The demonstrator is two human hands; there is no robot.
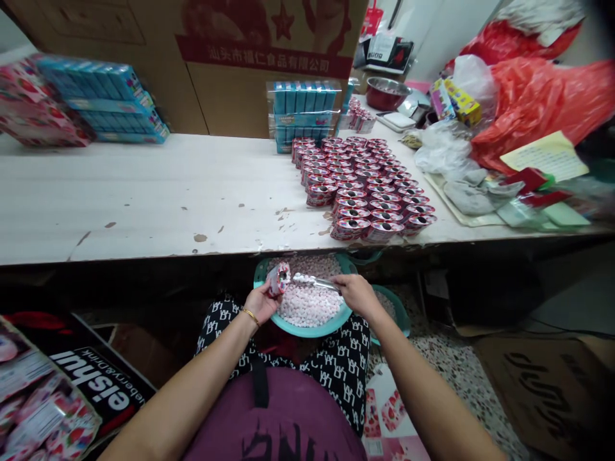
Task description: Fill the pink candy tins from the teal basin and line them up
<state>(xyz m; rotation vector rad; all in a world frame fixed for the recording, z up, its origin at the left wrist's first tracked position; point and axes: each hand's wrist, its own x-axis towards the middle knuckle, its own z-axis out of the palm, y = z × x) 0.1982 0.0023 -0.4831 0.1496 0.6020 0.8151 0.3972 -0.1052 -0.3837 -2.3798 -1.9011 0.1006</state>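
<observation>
A teal basin (pixel 310 331) full of small white and pinkish candies rests on my lap, below the table edge. My left hand (pixel 261 303) holds a small red and white printed container (pixel 278 279) over the basin's left side, its round opening facing me and to the right. In my right hand (pixel 356 292) is a metal scoop (pixel 327 283), heaped with white candies at its tip. The scoop points left toward the container, with a small gap between them.
Rows of similar containers (pixel 368 186) stand on the white table (pixel 144 198). Blue packs (pixel 305 105) lean on a large cardboard box (pixel 230 96). Red plastic bags (pixel 552 96) and a metal bowl (pixel 387 93) are at right. A second teal basin (pixel 403 314) sits lower right.
</observation>
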